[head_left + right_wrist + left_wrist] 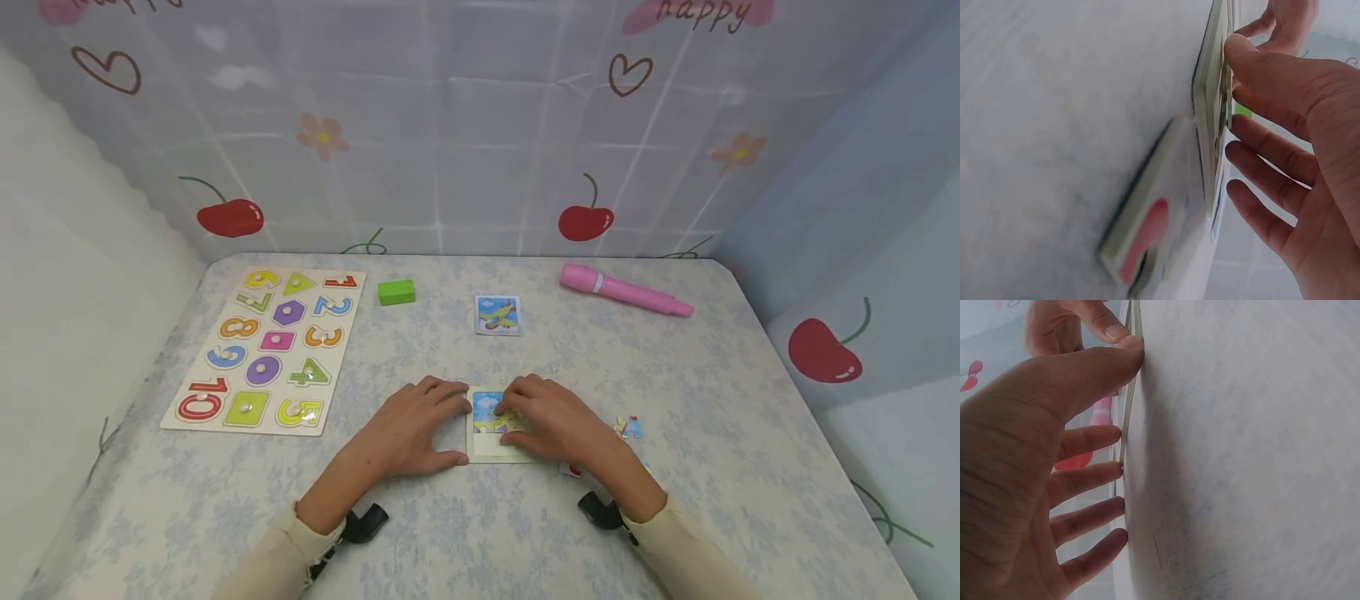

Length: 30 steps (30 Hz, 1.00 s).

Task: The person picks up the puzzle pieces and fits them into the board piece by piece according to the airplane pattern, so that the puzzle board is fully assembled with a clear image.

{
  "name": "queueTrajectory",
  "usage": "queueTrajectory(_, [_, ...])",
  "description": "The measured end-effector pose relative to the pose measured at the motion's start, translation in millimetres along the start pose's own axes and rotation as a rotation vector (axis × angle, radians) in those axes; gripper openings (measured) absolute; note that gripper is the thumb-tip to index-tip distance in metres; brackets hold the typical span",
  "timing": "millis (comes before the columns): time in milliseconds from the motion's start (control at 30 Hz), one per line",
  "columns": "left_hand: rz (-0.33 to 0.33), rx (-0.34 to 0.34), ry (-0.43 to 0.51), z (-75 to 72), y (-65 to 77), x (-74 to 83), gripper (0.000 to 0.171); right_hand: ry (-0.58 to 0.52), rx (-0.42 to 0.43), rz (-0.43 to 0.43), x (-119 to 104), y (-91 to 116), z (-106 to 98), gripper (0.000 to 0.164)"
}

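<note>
A small jigsaw puzzle board [487, 450] lies flat on the table, its upper part filled with blue and yellow puzzle pieces [487, 407]. Along the board's left edge rests my left hand [408, 425], thumb and fingers spread apart; in the left wrist view the thumb is right at the edge. My right hand [551, 417] is over the board's right side, pinching a puzzle piece [510, 422] between thumb and fingertips, close to the board's surface. The hand hides much of that piece. Loose puzzle pieces [630, 427] lie beside the right hand, one with red [1147, 240] close to the board.
A picture card with a yellow plane [498, 315] lies beyond the board. A number-and-shape puzzle board [255, 350] is at the left, with a green block [396, 292] near it. At the back right lies a pink pen-shaped object [626, 290]. A printed curtain [495, 142] hangs behind the table.
</note>
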<state>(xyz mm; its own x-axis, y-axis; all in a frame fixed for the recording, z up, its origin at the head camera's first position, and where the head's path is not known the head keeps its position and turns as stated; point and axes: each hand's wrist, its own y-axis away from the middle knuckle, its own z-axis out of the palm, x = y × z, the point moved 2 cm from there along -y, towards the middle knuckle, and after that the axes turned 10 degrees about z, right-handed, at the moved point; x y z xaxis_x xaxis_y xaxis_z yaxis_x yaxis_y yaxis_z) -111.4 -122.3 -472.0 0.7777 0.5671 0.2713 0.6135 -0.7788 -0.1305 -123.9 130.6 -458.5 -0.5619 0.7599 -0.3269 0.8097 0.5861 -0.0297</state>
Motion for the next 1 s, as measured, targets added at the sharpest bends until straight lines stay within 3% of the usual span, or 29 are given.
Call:
queueTrajectory(467, [-0.011, -0.028, -0.007, 0.0, -1.0, -0.4, 0.064, 0.015, -0.016, 0.008, -2, -1, 0, 0.032])
queueTrajectory(767, [-0.009, -0.012, -0.005, -0.8, 0.0, 0.8, 0.064, -0.046, 0.009, 0.028, 6, 7, -16, 0.034])
queueTrajectory(1000, [-0.019, -0.020, 0.008, -1.6, -0.6, 2.0, 0.064, -0.045, 0.007, 0.105, 18, 18, -26, 0.033])
